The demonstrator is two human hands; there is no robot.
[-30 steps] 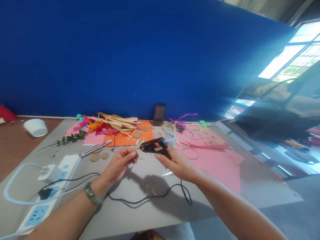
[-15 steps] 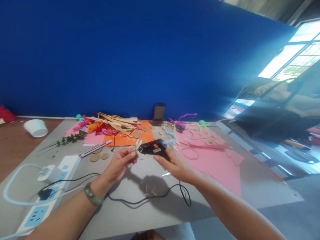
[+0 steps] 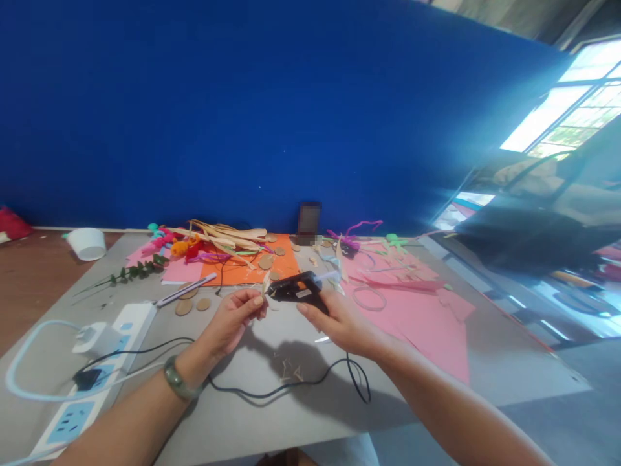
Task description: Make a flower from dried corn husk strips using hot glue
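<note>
Between the thumb and fingers of my left hand (image 3: 239,317) is a small, pale, straw-coloured strip piece (image 3: 266,283), held upright; its exact shape is too small to make out. My right hand (image 3: 347,321) is wrapped round the handle of a black hot glue gun (image 3: 295,286) with a whitish glue stick (image 3: 328,276) at its back. The gun's nozzle points left and meets or nearly meets the pale piece; I cannot tell if they touch. Below the hands, several pale scraps (image 3: 291,370) lie on the grey table (image 3: 252,424).
A white power strip (image 3: 132,323) with plugs lies at left, and a black cord (image 3: 262,393) loops across the front. Behind are a cutter knife (image 3: 187,289), wooden discs (image 3: 183,307), dried strips (image 3: 228,234), orange paper (image 3: 286,259), pink paper (image 3: 427,330) and a white cup (image 3: 87,244).
The white cup at far left has shifted to the right and stands more upright. Both hands, the glue gun and the pale piece have hardly moved.
</note>
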